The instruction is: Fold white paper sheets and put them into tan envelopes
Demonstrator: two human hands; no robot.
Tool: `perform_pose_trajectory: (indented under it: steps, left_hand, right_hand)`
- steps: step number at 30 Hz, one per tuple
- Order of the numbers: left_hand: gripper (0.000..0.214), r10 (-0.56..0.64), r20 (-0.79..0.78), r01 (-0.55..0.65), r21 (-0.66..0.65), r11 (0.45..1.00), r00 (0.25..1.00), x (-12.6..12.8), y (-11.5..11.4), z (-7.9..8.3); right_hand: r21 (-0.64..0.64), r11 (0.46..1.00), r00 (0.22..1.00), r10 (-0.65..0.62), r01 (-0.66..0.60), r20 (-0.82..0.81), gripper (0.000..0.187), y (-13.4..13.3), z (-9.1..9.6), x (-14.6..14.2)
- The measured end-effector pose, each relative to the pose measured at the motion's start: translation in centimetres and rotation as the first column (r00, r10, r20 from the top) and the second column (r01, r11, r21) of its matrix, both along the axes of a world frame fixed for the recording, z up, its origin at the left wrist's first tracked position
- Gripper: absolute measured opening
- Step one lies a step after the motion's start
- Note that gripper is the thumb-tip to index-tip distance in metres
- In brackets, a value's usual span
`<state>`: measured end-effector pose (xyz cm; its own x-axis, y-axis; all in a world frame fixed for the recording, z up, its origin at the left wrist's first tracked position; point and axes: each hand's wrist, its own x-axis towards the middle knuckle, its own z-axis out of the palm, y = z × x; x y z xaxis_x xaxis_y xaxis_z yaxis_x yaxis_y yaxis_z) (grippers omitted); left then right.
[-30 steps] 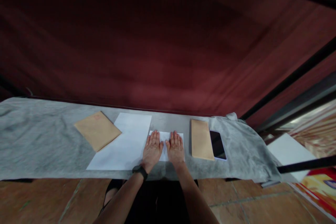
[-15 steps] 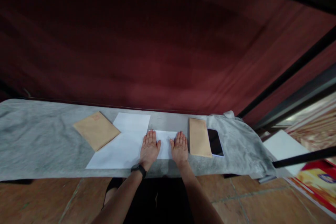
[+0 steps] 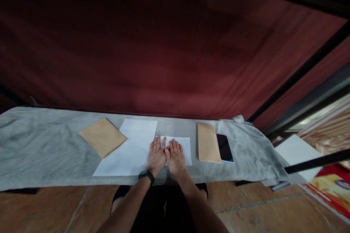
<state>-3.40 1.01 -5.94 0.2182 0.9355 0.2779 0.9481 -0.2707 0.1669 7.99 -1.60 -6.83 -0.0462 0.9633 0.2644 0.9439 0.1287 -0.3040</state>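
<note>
A folded sheet of white paper (image 3: 186, 149) lies on the grey cloth. My left hand (image 3: 156, 155) rests flat on its left end, fingers stretched out, with a black band on the wrist. Close beside it, my right hand (image 3: 175, 156) presses flat on the middle of the folded paper, the two thumbs nearly touching. To the left lie larger flat white sheets (image 3: 123, 162), partly under a brown envelope (image 3: 103, 137) set at an angle. My left hand covers the border between these sheets and the folded paper.
The grey cloth (image 3: 49, 145) covers a narrow table. On the right lie brown envelopes (image 3: 208, 143) and a dark-screened phone (image 3: 224, 148) alongside. A dark red curtain (image 3: 164, 62) hangs behind. Black metal bars (image 3: 300, 74) and a red printed box (image 3: 330, 189) stand at the right.
My right hand has slid left across the folded paper, from its right end to beside my left hand. The paper's right end now shows. My left hand stays in about the same place.
</note>
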Motion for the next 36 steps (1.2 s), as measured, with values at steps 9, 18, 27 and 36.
perform_pose_trajectory:
  steps: [9,18,27,36]
  left_hand:
    - [0.060,0.040,0.052,-0.042,0.036,0.998,0.998,0.4,0.3,-0.8]
    - [0.064,0.083,0.024,-0.084,0.048,0.995,0.996,-2.2,-1.5,-1.0]
    - [0.060,-0.093,0.057,0.093,0.002,0.996,0.994,2.1,-5.2,-0.2]
    - [0.064,-0.120,0.013,0.120,-0.063,0.991,0.993,3.1,-6.6,-1.1]
  right_hand:
    - [0.129,0.986,0.992,-0.113,0.105,0.052,0.054,-1.0,-0.7,3.4]
    - [0.150,0.979,0.986,-0.150,0.137,0.078,0.060,-2.5,-1.0,6.0]
    - [0.080,0.986,0.987,-0.152,0.148,0.056,0.060,-2.4,-0.9,6.0]
    - [0.057,0.990,0.988,-0.130,0.126,0.077,0.060,-2.6,-0.8,6.1]
